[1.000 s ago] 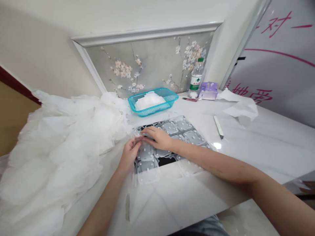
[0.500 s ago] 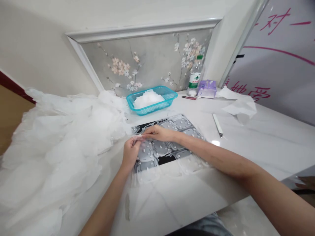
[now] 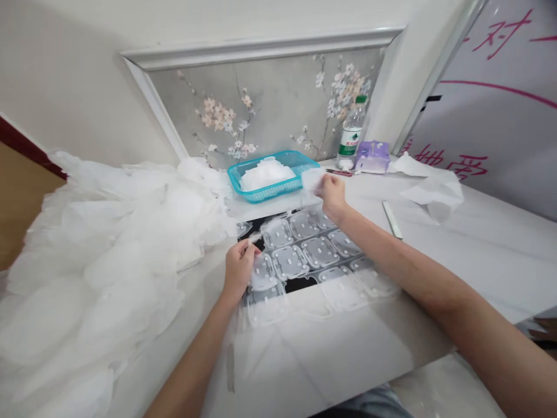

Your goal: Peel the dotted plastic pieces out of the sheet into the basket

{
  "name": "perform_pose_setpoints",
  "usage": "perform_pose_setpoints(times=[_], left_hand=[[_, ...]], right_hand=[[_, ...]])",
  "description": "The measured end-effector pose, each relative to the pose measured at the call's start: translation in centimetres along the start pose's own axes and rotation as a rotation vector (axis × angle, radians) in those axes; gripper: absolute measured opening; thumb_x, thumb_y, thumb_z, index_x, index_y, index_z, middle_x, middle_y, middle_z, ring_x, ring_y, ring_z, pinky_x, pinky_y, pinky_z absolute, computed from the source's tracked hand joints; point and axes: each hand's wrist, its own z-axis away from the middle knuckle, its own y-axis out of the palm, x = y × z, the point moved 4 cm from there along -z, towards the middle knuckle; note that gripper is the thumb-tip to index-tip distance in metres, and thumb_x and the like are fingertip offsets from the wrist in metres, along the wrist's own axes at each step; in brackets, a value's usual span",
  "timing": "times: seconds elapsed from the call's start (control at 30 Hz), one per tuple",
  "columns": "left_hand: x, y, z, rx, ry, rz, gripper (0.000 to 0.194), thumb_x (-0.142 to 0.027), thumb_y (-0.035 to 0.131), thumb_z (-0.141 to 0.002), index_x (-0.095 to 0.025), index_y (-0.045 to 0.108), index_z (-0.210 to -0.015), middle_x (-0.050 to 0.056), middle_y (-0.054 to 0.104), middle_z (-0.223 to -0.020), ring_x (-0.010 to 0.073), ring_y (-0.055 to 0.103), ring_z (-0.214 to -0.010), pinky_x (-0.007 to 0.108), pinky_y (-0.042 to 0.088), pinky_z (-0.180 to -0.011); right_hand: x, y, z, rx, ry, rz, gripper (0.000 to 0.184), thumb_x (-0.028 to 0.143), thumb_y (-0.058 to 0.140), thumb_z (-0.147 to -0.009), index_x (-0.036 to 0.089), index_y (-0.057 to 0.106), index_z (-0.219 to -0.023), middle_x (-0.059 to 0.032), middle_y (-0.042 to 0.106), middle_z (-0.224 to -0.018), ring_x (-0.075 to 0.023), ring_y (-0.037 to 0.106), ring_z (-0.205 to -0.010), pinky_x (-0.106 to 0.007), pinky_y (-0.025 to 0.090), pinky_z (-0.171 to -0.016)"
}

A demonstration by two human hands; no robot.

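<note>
A translucent sheet (image 3: 319, 251) with rows of rounded-square outlines and small white dots lies on the table, part of it over a black surface (image 3: 300, 284). At the sheet's left edge, my left hand (image 3: 239, 266) is closed in a pinch on a thin translucent strip (image 3: 256, 236). My right hand (image 3: 334, 198) is raised above the sheet's far side. Its fingers are closed on a thin white translucent piece (image 3: 311, 179), which hangs by the right end of a blue basket (image 3: 265, 195). Inside that basket lies a heap of white pieces (image 3: 266, 173).
A large pile of thin white sheets (image 3: 104, 249) covers the table's left side. Along the back stand a water bottle (image 3: 350, 136) and a purple tissue pack (image 3: 372, 157). Red-handled snips (image 3: 339, 172), a white cutter (image 3: 392, 219) and crumpled white paper (image 3: 435, 188) lie at the right.
My hands have come apart. The right one moved away and to the right, carrying a white piece towards the basket. An opening with black beneath now shows in the sheet near my left hand.
</note>
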Motion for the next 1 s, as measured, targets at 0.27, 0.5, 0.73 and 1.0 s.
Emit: perform_pose_setpoints(times=[0.27,0.5,0.73,1.0], left_hand=[[0.6,-0.4,-0.3,0.000,-0.146,0.212,0.024,-0.037,0.053,-0.074,-0.018,0.064,-0.083,0.003,0.070,-0.089,0.0201,0.062,-0.089,0.028,0.044,-0.079],[-1.6,-1.1,2.5,0.244,-0.493,0.249,0.071,-0.031,0.081,-0.051,-0.017,0.056,-0.116,0.009,0.068,-0.105,0.0257,0.063,-0.095,0.034,0.047,-0.079],[-0.8,-0.8,1.7,0.026,-0.338,0.561,0.040,-0.023,0.075,-0.057,-0.016,0.063,-0.094,0.002,0.070,-0.086,0.0172,0.064,-0.086,0.025,0.048,-0.075],[-0.9,-0.8,1.7,0.481,-0.399,0.337,0.030,-0.024,0.079,-0.055,-0.014,0.069,-0.082,0.006,0.072,-0.083,0.0204,0.065,-0.081,0.028,0.048,-0.071]], right_hand=[[0.1,-1.5,2.8,0.178,-0.413,0.575,0.033,0.039,0.035,-0.090,0.015,0.057,-0.087,-0.0136,0.062,-0.092,-0.0227,0.054,-0.090,-0.037,0.043,-0.081],[2.8,2.7,7.2,0.615,-0.831,0.696,0.025,0.029,0.045,-0.089,0.013,0.061,-0.099,-0.0150,0.062,-0.107,-0.0260,0.053,-0.103,-0.044,0.040,-0.092],[6.9,5.6,15.4,0.900,-1.022,0.436,0.056,0.048,0.059,-0.079,0.008,0.048,-0.118,-0.0151,0.059,-0.113,-0.0234,0.052,-0.104,-0.038,0.042,-0.092],[4.7,5.6,15.5,0.677,-0.985,0.448,0.020,0.022,0.040,-0.092,0.013,0.057,-0.098,-0.0110,0.065,-0.096,-0.0193,0.058,-0.090,-0.034,0.048,-0.081]])
